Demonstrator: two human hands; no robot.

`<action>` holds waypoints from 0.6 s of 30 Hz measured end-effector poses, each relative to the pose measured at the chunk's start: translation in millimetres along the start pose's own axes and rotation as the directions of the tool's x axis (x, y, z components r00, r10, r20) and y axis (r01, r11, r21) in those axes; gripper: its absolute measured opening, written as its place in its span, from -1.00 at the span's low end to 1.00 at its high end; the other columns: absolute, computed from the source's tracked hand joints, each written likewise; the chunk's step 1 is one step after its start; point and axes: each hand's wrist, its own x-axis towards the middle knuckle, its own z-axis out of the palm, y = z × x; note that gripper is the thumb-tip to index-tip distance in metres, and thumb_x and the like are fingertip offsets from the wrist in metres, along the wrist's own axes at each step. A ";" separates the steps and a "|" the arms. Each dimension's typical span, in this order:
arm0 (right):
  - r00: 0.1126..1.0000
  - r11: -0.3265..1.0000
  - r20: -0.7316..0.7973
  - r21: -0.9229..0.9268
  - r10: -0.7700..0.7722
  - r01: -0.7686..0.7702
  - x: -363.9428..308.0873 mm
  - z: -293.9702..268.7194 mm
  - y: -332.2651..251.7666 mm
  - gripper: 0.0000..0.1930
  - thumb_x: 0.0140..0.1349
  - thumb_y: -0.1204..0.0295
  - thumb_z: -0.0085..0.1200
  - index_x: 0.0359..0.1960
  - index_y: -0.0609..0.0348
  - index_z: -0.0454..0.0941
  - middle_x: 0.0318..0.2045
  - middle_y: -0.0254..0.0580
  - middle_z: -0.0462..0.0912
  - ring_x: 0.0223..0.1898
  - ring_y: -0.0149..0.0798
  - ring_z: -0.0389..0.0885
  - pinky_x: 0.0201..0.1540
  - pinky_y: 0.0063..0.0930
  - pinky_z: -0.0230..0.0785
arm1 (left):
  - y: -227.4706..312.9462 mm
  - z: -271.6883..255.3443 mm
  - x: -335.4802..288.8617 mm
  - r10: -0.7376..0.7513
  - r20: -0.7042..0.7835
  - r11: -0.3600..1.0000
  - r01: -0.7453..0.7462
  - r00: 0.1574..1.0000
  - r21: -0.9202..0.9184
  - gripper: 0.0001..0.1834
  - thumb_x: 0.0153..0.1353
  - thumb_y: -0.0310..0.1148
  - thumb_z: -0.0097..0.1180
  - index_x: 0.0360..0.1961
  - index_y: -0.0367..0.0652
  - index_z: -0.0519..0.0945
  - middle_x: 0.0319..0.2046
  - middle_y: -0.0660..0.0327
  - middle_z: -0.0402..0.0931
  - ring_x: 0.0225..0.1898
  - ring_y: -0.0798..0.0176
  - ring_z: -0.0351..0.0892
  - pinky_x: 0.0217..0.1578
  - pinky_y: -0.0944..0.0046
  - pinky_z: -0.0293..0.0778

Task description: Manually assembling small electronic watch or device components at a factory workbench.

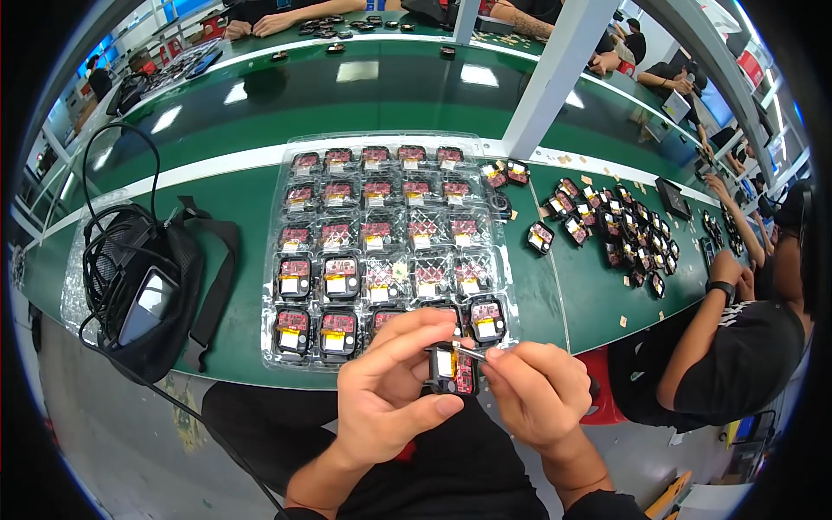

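My left hand (390, 381) is closed around the edges of a watch module (452, 371), a black case with a red circuit board and a white and yellow part inside. It is held up off the near edge of the bench. In my right hand (542, 390), thumb and fingers pinch slim metal tweezers (469, 351). Their tip meets the upper part of the module, where a small pale piece shows; whether they grip it I cannot tell. Behind my hands lies a clear plastic tray (276, 260) with rows of similar modules, some under a clear cover. My left fingers hide part of its front row.
A black bag (186, 299) with cables and a phone (149, 303) sits on the left. Many loose modules (620, 230) are piled at the right, beside a seated co-worker (728, 347). A white post (546, 95) rises behind the tray, by the green conveyor belt (303, 95).
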 end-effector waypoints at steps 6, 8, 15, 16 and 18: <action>0.989 0.975 -0.020 0.176 0.144 -0.138 -3.4 -0.3 4.5 -0.81 0.03 0.56 0.40 -0.29 0.22 0.71 -0.45 -0.24 0.62 -0.59 -0.33 0.57 -0.58 -0.50 0.37 | -3.1 -2.6 0.9 -0.003 0.024 0.999 0.002 1.000 0.038 -0.35 0.09 -0.69 0.34 0.25 -0.53 0.41 0.30 -0.07 0.24 0.27 0.04 0.42 0.31 0.04 0.36; 0.983 0.961 0.014 0.211 0.181 -0.180 -2.1 -2.5 4.0 -0.83 0.04 0.55 0.40 -0.30 0.22 0.71 -0.45 -0.23 0.63 -0.59 -0.32 0.58 -0.58 -0.50 0.37 | -3.2 -2.1 0.3 -0.001 0.022 0.999 0.000 1.000 0.035 -0.35 0.10 -0.69 0.33 0.25 -0.53 0.41 0.30 -0.07 0.24 0.27 0.04 0.42 0.31 0.04 0.36; 0.981 0.963 0.056 0.185 0.188 -0.196 -4.4 -3.8 6.8 -0.84 0.05 0.55 0.38 -0.31 0.20 0.70 -0.44 -0.22 0.64 -0.59 -0.30 0.59 -0.57 -0.49 0.39 | -0.9 1.2 1.7 -0.007 0.034 0.990 0.002 0.999 0.140 -0.36 0.12 -0.69 0.33 0.25 -0.54 0.41 0.31 -0.08 0.22 0.28 0.07 0.38 0.30 0.08 0.38; 0.980 0.963 0.056 0.185 0.190 -0.197 -6.0 -2.8 7.7 -0.84 0.05 0.55 0.38 -0.31 0.20 0.70 -0.44 -0.22 0.64 -0.59 -0.30 0.59 -0.57 -0.49 0.39 | -1.0 1.9 1.0 -0.008 0.034 0.990 0.003 0.999 0.140 -0.36 0.12 -0.69 0.33 0.25 -0.54 0.41 0.31 -0.08 0.22 0.28 0.07 0.38 0.30 0.08 0.38; 0.993 0.985 0.025 0.121 0.118 -0.120 -8.6 -0.7 9.3 -0.83 0.04 0.56 0.38 -0.31 0.22 0.69 -0.44 -0.21 0.64 -0.58 -0.28 0.60 -0.58 -0.47 0.39 | -1.7 3.9 -1.3 -0.052 -0.015 0.996 0.053 0.999 0.071 -0.35 0.13 -0.66 0.34 0.26 -0.54 0.41 0.31 -0.08 0.24 0.30 0.09 0.36 0.27 0.10 0.39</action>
